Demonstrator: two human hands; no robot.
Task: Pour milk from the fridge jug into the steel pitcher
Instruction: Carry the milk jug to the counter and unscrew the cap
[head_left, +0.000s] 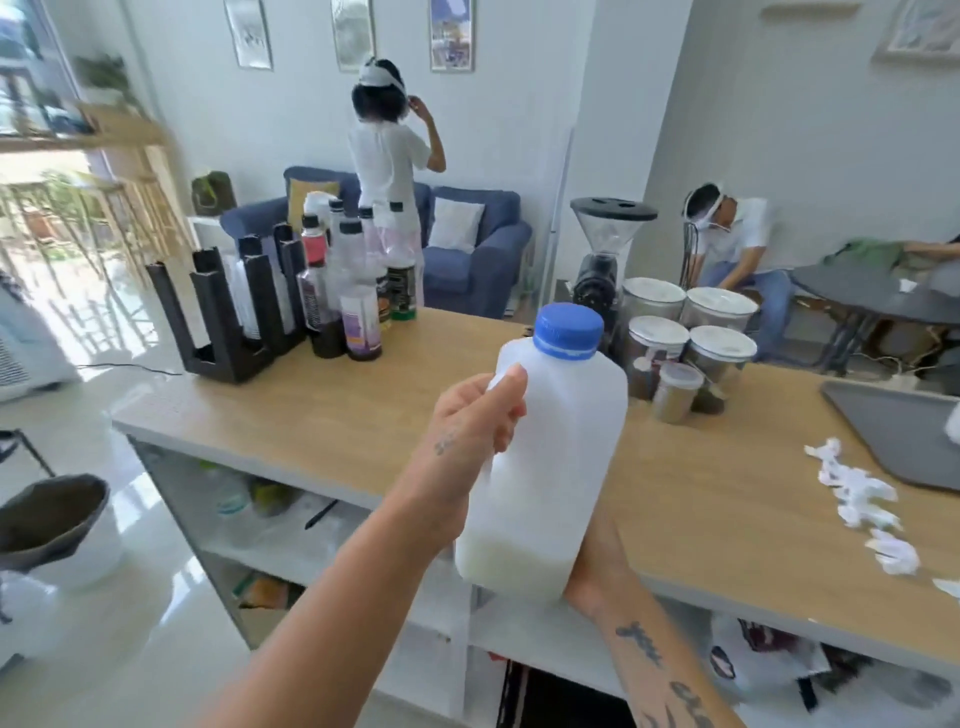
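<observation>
In the lower middle of the frame, the left hand (478, 421) grips the handle of the jug (561, 441), fingers curled round it and thumb on top. The right hand (597, 561) comes up from the lower right and touches the jug's base. Its fingers are hidden behind the jug, so I cannot tell whether they are curled or flat. The hands are close together, both on the jug.

The jug is held upright in the air at the near edge of the counter (395, 395), just right of frame centre. It is white and translucent, with its blue cap (569, 330) on. A low band of milk (514, 564) lies at the bottom.

Under the counter, white shelves (291, 545) hold blurred items. A lined bin (52, 519) stands at lower left.

On the counter at right lie torn paper scraps (857, 493), beside a grey tray (893, 431). Just behind the jug stand lidded jars (691, 332) and a grinder (605, 249). At the counter's far left end are bottles (353, 291) beside a black cup holder (228, 312).

Beyond the counter, a person (389, 156) stands facing away in front of a blue sofa (467, 260). At upper right, a seated person (737, 244) bends forward near a round table (872, 296).
</observation>
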